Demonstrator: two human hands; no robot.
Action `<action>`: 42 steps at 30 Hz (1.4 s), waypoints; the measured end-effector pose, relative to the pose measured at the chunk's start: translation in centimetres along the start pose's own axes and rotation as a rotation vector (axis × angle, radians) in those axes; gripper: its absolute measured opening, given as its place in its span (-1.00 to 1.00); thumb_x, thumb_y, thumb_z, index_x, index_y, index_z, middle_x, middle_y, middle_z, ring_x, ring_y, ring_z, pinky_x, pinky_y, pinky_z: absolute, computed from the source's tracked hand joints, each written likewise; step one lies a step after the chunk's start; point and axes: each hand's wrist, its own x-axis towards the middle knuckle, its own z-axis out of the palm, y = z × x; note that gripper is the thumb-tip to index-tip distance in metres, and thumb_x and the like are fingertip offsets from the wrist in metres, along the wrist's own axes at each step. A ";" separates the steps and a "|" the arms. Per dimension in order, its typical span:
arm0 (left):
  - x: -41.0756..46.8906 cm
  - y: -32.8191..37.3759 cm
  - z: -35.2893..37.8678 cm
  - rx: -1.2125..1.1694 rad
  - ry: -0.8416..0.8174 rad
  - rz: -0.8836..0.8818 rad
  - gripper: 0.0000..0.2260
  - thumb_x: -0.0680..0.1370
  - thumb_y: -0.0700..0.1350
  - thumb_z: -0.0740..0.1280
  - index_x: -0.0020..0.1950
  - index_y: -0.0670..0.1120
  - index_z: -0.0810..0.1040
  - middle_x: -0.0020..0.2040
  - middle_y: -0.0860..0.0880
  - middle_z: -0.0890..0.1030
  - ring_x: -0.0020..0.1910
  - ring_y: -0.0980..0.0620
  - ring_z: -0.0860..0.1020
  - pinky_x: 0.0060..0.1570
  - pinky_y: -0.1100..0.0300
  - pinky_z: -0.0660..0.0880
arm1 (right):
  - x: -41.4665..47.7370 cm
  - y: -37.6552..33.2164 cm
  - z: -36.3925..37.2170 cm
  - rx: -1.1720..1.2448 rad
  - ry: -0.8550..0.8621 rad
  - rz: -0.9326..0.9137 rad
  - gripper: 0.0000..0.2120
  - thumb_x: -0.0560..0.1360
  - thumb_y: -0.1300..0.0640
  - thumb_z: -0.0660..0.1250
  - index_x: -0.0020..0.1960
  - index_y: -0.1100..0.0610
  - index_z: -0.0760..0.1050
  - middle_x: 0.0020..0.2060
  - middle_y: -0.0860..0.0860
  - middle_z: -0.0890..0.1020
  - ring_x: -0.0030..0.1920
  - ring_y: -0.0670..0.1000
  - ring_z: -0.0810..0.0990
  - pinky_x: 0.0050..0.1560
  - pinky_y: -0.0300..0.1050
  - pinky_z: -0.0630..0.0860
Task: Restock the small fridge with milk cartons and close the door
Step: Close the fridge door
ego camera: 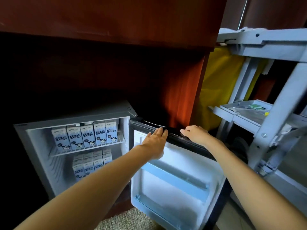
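The small fridge (73,116) stands inside a dark wooden cabinet with its door (176,183) swung wide to the right. On the upper shelf stands a row of several white-and-blue milk cartons (86,136). More milk cartons (93,161) are stacked on the lower level, partly hidden by my left forearm. My left hand (156,141) lies flat with fingers extended on the door's top edge. My right hand (196,134) curls over the same black top edge further right. Neither hand holds a carton.
A grey service cart (272,113) with a tray shelf stands close on the right, a yellow bag (216,83) hanging behind it. The red-brown cabinet wall (186,90) is just behind the open door. Carpet (126,219) lies below.
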 end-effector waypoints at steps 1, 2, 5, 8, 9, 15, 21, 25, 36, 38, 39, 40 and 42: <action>-1.1 0.0 0.0 0.018 0.001 -0.012 -0.34 0.54 -0.28 0.15 0.53 -0.20 -0.16 0.55 -0.18 -0.10 0.55 -0.08 -0.09 0.52 0.02 -0.01 | -1.5 -0.7 -0.1 0.043 -0.052 -0.019 -0.62 0.60 -0.03 0.09 -0.34 0.10 0.30 -0.25 0.09 0.48 -0.09 0.11 0.49 -0.20 -0.14 0.32; -2.3 -0.1 -0.1 0.032 -0.001 -0.024 -0.36 0.55 -0.29 0.13 0.53 -0.20 -0.15 0.55 -0.18 -0.09 0.55 -0.08 -0.09 0.52 0.01 -0.01 | -3.1 -1.6 0.0 0.064 -0.090 -0.035 -0.59 0.61 -0.01 0.08 -0.38 0.10 0.26 -0.35 0.05 0.41 -0.22 0.08 0.43 -0.30 -0.19 0.28; -6.2 -1.1 -0.8 0.062 -0.027 -0.068 -0.43 0.59 -0.30 0.04 0.54 -0.20 -0.14 0.56 -0.14 -0.08 0.55 -0.05 -0.11 0.51 -0.03 -0.05 | -6.8 -4.6 0.7 0.050 -0.179 -0.123 -0.62 0.64 0.05 0.02 -0.26 0.17 0.41 -0.30 0.11 0.47 -0.19 0.11 0.48 -0.26 -0.20 0.37; -10.1 -2.5 -1.5 0.088 -0.032 -0.090 -0.51 0.59 -0.31 0.05 0.52 -0.19 0.05 0.52 -0.15 0.12 0.54 -0.08 0.05 0.49 -0.09 0.03 | -8.7 -7.6 2.5 0.062 -0.142 -0.217 -0.64 0.59 -0.02 0.15 0.24 0.21 0.42 0.15 0.18 0.55 0.18 0.17 0.52 0.15 -0.04 0.43; -11.1 -3.0 -1.6 0.079 -0.033 -0.098 -0.56 0.59 -0.31 0.07 0.48 -0.19 0.16 0.46 -0.16 0.24 0.49 -0.12 0.19 0.46 -0.09 0.14 | -9.2 -8.6 3.2 0.092 -0.095 -0.251 -0.62 0.56 -0.02 0.21 0.31 0.15 0.37 0.23 0.17 0.51 0.24 0.16 0.48 0.21 -0.04 0.40; -16.8 -7.3 -1.5 0.086 -0.081 -0.240 -0.72 0.58 -0.29 0.08 0.28 -0.25 0.37 0.28 -0.20 0.40 0.25 -0.21 0.45 0.18 0.00 0.42 | -10.3 -16.1 6.7 0.146 0.036 -0.490 -0.73 0.56 0.19 0.19 0.23 0.12 0.51 0.31 0.03 0.50 0.33 0.08 0.40 0.26 -0.10 0.34; -18.6 -15.5 1.1 0.115 0.025 -0.399 -0.58 0.61 -0.21 0.10 0.46 -0.25 0.17 0.47 -0.18 0.18 0.48 -0.14 0.19 0.43 0.04 0.25 | -8.9 -23.0 10.1 -0.075 0.112 -0.547 -0.56 0.56 0.36 0.09 0.40 0.12 0.35 0.40 0.08 0.38 0.40 0.11 0.33 0.34 -0.04 0.32; -18.0 -20.8 2.2 0.084 0.043 -0.472 -0.44 0.63 -0.15 0.05 0.53 -0.20 -0.17 0.56 -0.13 -0.21 0.55 -0.03 -0.16 0.52 0.07 -0.08 | -7.3 -26.2 11.4 -0.249 0.133 -0.606 -0.45 0.55 0.34 0.13 0.50 0.17 0.07 0.47 0.17 0.21 0.46 0.17 0.20 0.38 -0.04 0.27; -12.5 -27.4 3.5 0.166 0.058 -0.611 -0.22 0.56 -0.07 0.24 0.52 -0.17 -0.28 0.54 -0.12 -0.27 0.53 -0.13 -0.23 0.49 -0.01 -0.19 | -2.3 -29.9 14.6 -0.488 0.158 -0.579 -0.11 0.43 0.34 0.35 0.51 0.25 -0.21 0.47 0.32 0.03 0.48 0.27 0.07 0.37 -0.01 0.31; -12.2 -27.6 3.3 0.176 0.050 -0.599 -0.23 0.56 -0.09 0.24 0.52 -0.17 -0.28 0.54 -0.13 -0.27 0.54 -0.12 -0.23 0.50 0.00 -0.18 | -2.1 -30.2 14.4 -0.472 0.159 -0.576 -0.12 0.41 0.36 0.36 0.51 0.23 -0.16 0.46 0.28 0.09 0.46 0.24 0.10 0.33 -0.02 0.35; -12.3 -27.7 3.1 0.165 0.043 -0.589 -0.22 0.56 -0.09 0.24 0.52 -0.17 -0.28 0.54 -0.12 -0.27 0.54 -0.10 -0.23 0.50 0.00 -0.18 | -2.1 -30.4 14.1 -0.484 0.153 -0.581 -0.13 0.41 0.36 0.36 0.51 0.23 -0.14 0.45 0.26 0.11 0.45 0.23 0.12 0.32 -0.02 0.36; -12.6 -27.7 2.7 0.132 0.030 -0.573 -0.22 0.56 -0.07 0.24 0.52 -0.17 -0.28 0.54 -0.12 -0.27 0.54 -0.08 -0.23 0.50 0.02 -0.17 | -2.2 -30.5 13.8 -0.498 0.146 -0.585 -0.14 0.42 0.36 0.34 0.51 0.22 -0.14 0.45 0.25 0.11 0.45 0.23 0.13 0.32 0.00 0.35; -13.6 -27.5 1.3 0.011 -0.013 -0.531 -0.23 0.56 -0.03 0.23 0.52 -0.17 -0.26 0.55 -0.11 -0.25 0.55 -0.04 -0.20 0.51 0.05 -0.14 | -2.3 -30.3 13.0 -0.509 0.097 -0.573 -0.17 0.44 0.38 0.30 0.52 0.21 -0.15 0.47 0.25 0.09 0.46 0.23 0.13 0.39 0.06 0.25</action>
